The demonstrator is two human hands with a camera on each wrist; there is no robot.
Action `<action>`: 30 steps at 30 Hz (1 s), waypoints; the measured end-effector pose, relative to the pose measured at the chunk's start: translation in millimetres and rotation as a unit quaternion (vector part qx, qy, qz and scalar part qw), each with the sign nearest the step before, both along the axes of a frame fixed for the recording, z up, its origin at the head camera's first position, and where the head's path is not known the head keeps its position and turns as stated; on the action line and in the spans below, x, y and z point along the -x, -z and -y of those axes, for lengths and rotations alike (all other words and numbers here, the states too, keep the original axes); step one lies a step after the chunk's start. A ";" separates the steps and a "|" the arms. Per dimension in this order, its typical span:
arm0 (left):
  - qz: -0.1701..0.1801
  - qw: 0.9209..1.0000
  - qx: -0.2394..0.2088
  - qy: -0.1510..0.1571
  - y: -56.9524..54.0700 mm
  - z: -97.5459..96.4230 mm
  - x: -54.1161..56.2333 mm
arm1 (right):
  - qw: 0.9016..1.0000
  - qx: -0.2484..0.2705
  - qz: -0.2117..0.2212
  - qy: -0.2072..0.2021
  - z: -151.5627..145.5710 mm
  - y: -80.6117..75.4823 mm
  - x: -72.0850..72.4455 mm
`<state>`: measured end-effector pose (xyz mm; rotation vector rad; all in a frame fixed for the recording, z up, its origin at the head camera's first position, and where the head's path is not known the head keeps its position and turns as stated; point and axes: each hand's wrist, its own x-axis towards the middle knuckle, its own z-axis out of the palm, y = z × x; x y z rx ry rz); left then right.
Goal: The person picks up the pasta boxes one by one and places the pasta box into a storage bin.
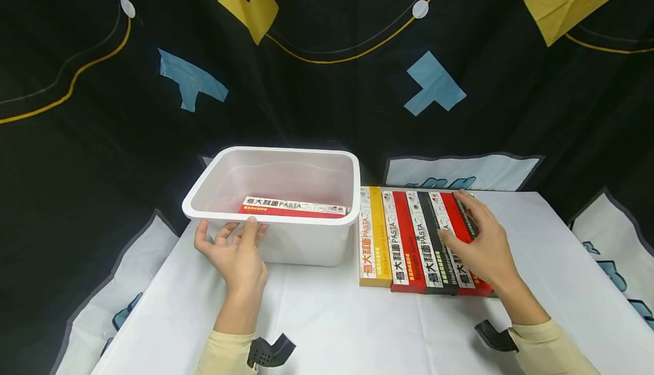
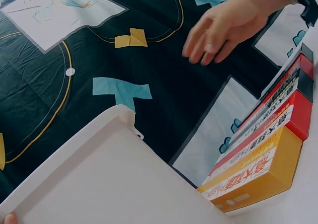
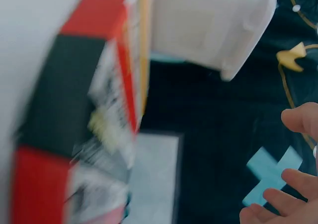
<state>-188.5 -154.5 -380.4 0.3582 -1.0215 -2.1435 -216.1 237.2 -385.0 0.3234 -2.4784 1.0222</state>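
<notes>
The left hand (image 1: 237, 258) was at the front rim of a white plastic tub (image 1: 301, 244), its bent fingers and thumb touching the near side from outside; whether they pinched the rim could not be told. The tub stood on a white-covered table (image 1: 347, 329), and in it lay a red-and-white pasta box (image 1: 291, 207), its label facing up. Just to the right of the tub, further pasta boxes lay side by side in a row: a yellow chicken curry sauce box (image 1: 375, 250) at the tub end, then a red tomato sauce box (image 1: 407, 239), a black box (image 1: 431, 239), a second red box (image 1: 445, 207) and, partly hidden, another dark box (image 1: 467, 222). The yellow box's near end was set slightly back from its red neighbour's. The right hand (image 1: 477, 241) was raised above the far right of the row, thumb and fingers spread wide and holding nothing; the left wrist view showed it apart from the boxes. Behind the table hung a black backdrop (image 1: 327, 114) bearing blue tape (image 1: 436, 83) and yellow tape (image 1: 250, 9).
</notes>
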 end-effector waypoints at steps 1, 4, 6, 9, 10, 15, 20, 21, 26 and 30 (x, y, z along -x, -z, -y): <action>0.001 1.000 0.000 0.000 -0.2 0.2 0.1 | 1.000 -0.009 0.000 0.012 -6.1 3.0 -2.1; 0.002 1.000 -0.002 0.001 0.0 0.5 -0.7 | 0.998 -0.031 0.018 0.048 -24.0 13.4 -8.6; 0.003 1.000 -0.003 0.002 0.4 0.6 -1.3 | 0.996 -0.041 0.038 0.073 -36.2 20.3 -11.6; 0.003 1.000 -0.004 0.002 1.0 0.8 -2.0 | 0.991 -0.052 0.065 0.103 -53.1 30.7 -15.4; 0.003 1.000 -0.004 0.002 1.2 0.9 -2.1 | 0.990 -0.059 0.071 0.110 -58.4 34.7 -16.3; 0.003 1.000 -0.004 0.001 1.1 2.0 -2.3 | 0.981 -0.098 0.119 0.115 -81.4 55.3 -19.6; 0.004 1.000 -0.006 0.000 0.1 3.2 -2.1 | 0.967 -0.125 0.197 0.106 -99.7 65.7 -21.4; 0.004 1.000 -0.005 0.000 -0.1 3.3 -1.9 | 0.964 -0.127 0.208 0.106 -102.3 65.7 -21.7; 0.004 1.000 -0.003 0.000 -1.2 3.1 -0.7 | 0.958 -0.142 0.220 0.114 -107.8 61.3 -21.7; 0.001 1.000 -0.002 0.001 -2.3 2.5 0.5 | 0.952 -0.170 0.221 0.126 -109.1 61.1 -18.4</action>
